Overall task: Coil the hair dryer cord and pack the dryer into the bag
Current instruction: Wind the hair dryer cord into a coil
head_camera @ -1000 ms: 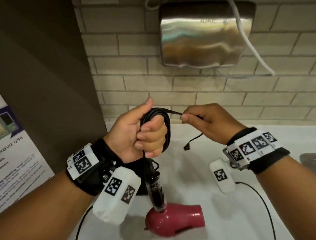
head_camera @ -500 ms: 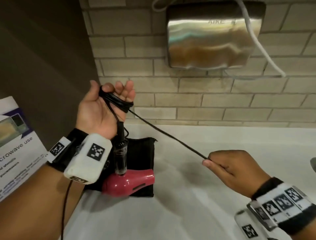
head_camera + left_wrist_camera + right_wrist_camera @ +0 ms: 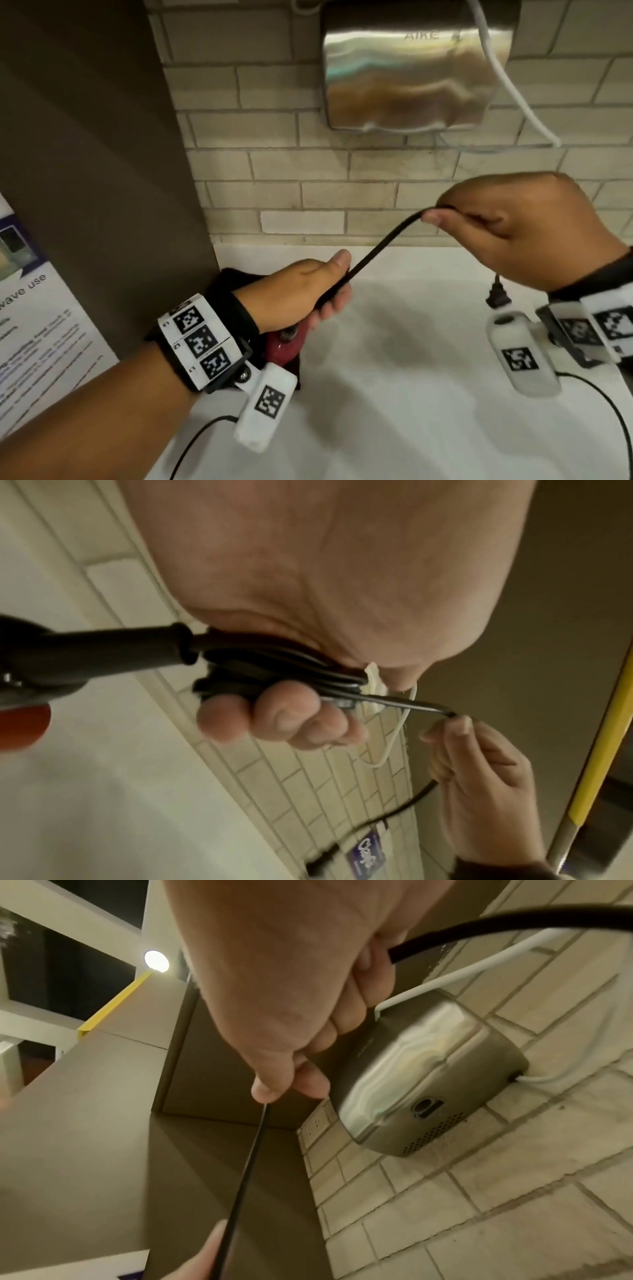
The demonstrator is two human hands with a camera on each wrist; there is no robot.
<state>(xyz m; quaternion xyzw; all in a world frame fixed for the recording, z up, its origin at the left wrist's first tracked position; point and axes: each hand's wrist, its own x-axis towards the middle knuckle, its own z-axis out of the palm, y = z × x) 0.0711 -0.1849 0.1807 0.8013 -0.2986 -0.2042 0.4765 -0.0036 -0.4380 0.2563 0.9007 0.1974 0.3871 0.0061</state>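
My left hand grips a bundle of coiled black cord in its fist, low over the white counter. The red hair dryer hangs beneath that hand, mostly hidden by the wrist, its black handle reaching left. A black bag lies behind the left wrist, only partly seen. A taut stretch of cord runs up and right to my right hand, which pinches it between thumb and fingers. The plug dangles below the right hand.
A steel hand dryer with a white cable is mounted on the brick wall above. A brown partition with a printed notice stands at the left. Thin black wires trail from the wrist cameras across the counter.
My left hand has dropped from shoulder height to just above the counter and closed round the coil. My right hand has swung up and right, carrying the cord's free end.
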